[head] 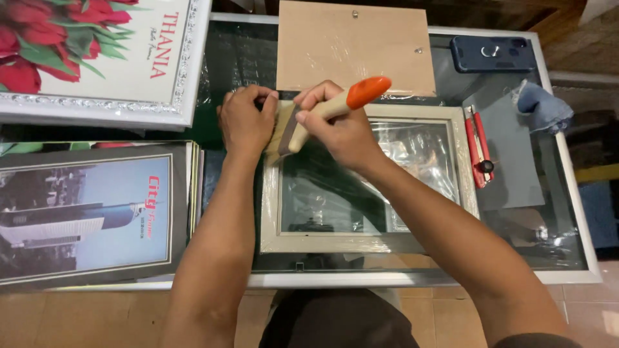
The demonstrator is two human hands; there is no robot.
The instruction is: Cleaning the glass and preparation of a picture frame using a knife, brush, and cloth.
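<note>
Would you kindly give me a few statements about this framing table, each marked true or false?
1. The right hand holds a brush with an orange-tipped handle. True.
2. The left hand holds the red utility knife. False: the knife lies untouched on the table, right of the pale picture frame; the left hand rests at the frame's upper left corner.
3. A brown backing board lies beyond the frame. True.
4. The dark phone lies inside the frame. False: it lies at the table's far right corner.
5. A framed picture of red flowers is at the far left. True.
</note>
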